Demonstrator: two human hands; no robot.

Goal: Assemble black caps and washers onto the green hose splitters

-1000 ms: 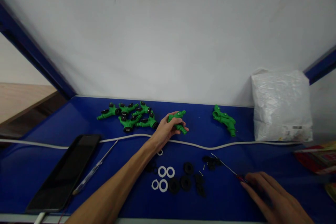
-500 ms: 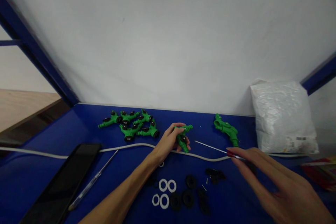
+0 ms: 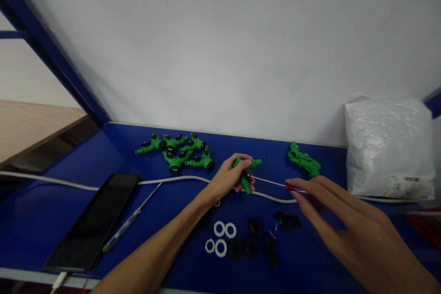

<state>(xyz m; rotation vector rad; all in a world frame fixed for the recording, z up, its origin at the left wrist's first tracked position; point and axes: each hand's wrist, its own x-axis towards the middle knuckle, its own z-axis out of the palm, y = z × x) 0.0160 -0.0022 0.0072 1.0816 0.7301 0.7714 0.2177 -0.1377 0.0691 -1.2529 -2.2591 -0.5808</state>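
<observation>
We are gripping the green valve fitting (image 3: pixel 246 171) in our left hand (image 3: pixel 225 178), fingers wrapped around it. Our right hand (image 3: pixel 330 211) is pinching the red-handled screwdriver (image 3: pixel 275 183); we are keeping its tip square in the fitting

One green fitting (image 3: pixel 246 172) sits in the left hand (image 3: pixel 225 177), another (image 3: pixel 305 163) lies apart, and a heap of about five (image 3: pixel 181 151) lies farther left. Four white rings (image 3: pixel 219 237), two screwdrivers (image 3: pixel 275 183) (image 3: pixel 131 220), one phone (image 3: pixel 93 225), one plastic bag (image 3: pixel 389 147).
</observation>
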